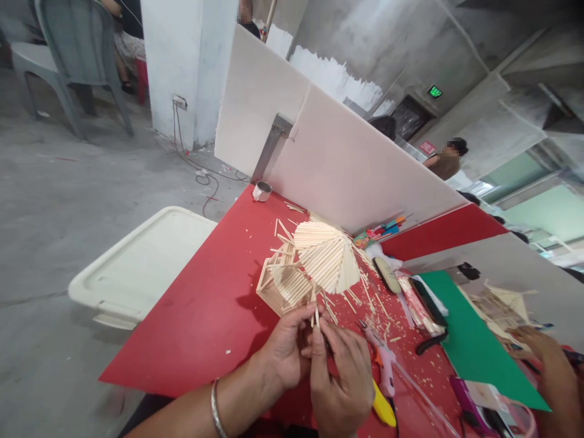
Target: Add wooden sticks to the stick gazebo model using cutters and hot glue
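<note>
My left hand and my right hand meet near the table's front edge. Both are closed, thumbs and fingers pinching thin wooden sticks between them. Directly beyond my fingertips stands a model built of wooden sticks, with a wide pleated, umbrella-like roof over a railed base. Whether the held sticks touch the model I cannot tell. To the right of my right hand lies a pink hot glue gun with an orange trigger. A yellow-handled tool is partly hidden by that hand.
On the red table are loose sticks and scraps, a metal cup, a dark zipped case and a green board. A white partition borders the far side. Another person's hand works at the right.
</note>
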Demonstrator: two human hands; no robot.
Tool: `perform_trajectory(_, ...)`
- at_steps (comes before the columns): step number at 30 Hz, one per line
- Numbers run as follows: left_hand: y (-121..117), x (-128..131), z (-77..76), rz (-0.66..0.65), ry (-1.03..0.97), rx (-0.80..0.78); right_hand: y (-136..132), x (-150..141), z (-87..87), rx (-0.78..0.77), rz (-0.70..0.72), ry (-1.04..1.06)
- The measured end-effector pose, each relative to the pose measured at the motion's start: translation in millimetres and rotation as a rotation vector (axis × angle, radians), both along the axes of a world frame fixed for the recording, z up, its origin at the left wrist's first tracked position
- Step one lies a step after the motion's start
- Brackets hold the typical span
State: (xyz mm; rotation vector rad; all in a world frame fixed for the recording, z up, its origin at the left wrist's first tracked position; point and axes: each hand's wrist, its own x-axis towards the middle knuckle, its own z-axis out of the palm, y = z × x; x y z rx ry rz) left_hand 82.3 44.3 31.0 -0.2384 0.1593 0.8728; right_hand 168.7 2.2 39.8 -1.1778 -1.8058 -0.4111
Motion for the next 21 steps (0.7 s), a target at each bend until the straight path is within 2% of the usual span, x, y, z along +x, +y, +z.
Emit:
perform_trajectory(14,1.7,-0.7,-0.5,0.003,0.019,0.000,4.0,-6.0,7.2,-0.004,0.040,0.035)
perform_trajectory(18,2.0,-1.6,0.2,0.035,0.042,-0.003,3.2,-6.4,5.9,0.012,0.043,0.047)
perform_trajectory(21,2.8,-2.5,-0.5,0.012,0.035,0.033,1.0,-3.7,3.7,-0.001,0.052,0.069)
